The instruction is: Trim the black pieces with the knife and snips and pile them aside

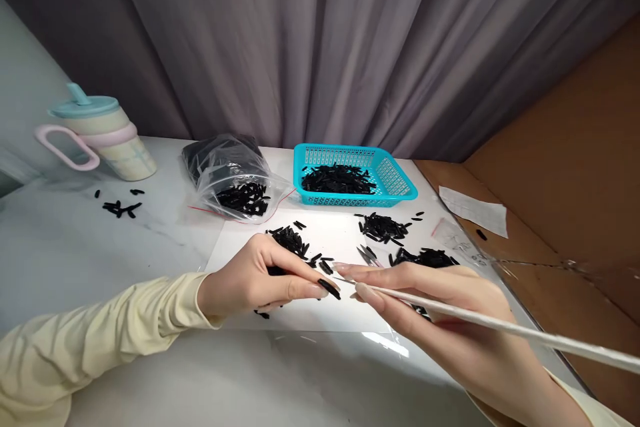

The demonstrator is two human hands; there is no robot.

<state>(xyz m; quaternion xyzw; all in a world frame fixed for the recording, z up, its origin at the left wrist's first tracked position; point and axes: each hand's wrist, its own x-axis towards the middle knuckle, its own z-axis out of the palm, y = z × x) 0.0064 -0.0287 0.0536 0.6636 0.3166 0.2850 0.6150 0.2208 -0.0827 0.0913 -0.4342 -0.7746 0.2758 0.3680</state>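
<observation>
My left hand [267,280] pinches a small, slender black piece [331,289] between thumb and forefinger. Its pointed end sticks out past the fingertips. My right hand [440,300] is closed round a long, thin white rod [500,325], which runs off to the lower right. A fine dark tip shows at the rod's near end, close beside the black piece but apart from it. Beneath both hands lies a white sheet [345,317]. A pile of similar black pieces [290,240] sits behind my left hand, partly hidden by it.
Farther back stand a blue basket [405,197] and a clear zip bag [230,167], both holding black pieces. More piles [385,227] and small scissors [369,255] lie behind my right hand. A lidded cup [120,147] stands at left; a brown board wall [575,147] rises at right.
</observation>
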